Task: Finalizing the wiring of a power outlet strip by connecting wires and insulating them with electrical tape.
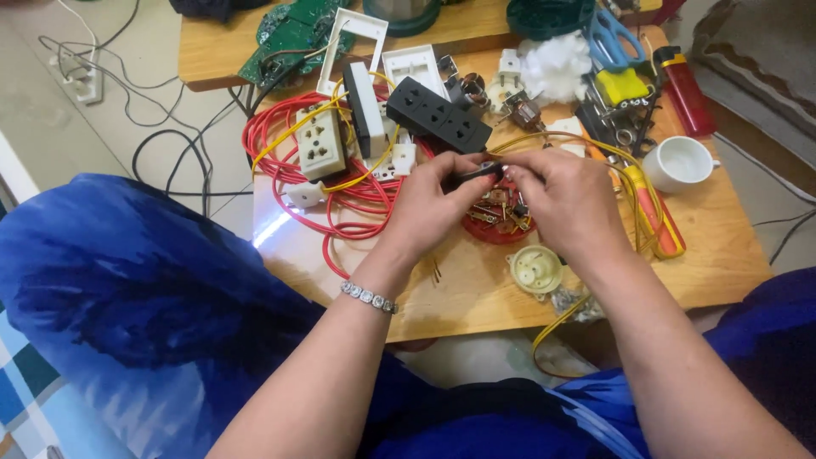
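My left hand [429, 208] and my right hand [568, 200] meet above the low wooden table [476, 293], both pinching a small black part [476, 173] between their fingertips. A yellow wire [633, 183] runs from near my right hand's fingers around to the right. Under the hands sits a red round lid [497, 228] holding several small metal pieces. A black multi-socket strip [438, 113] lies just beyond the hands. A silver bracelet circles my left wrist.
Coiled red wire [289, 161] with a cream socket block [319, 149] lies at left. A cream round part [535, 269] sits near my right wrist. White cup [680, 161], red lighter [687, 89], scissors [614, 38], yellow-handled screwdriver [654, 217] and green circuit boards [289, 34] crowd the table.
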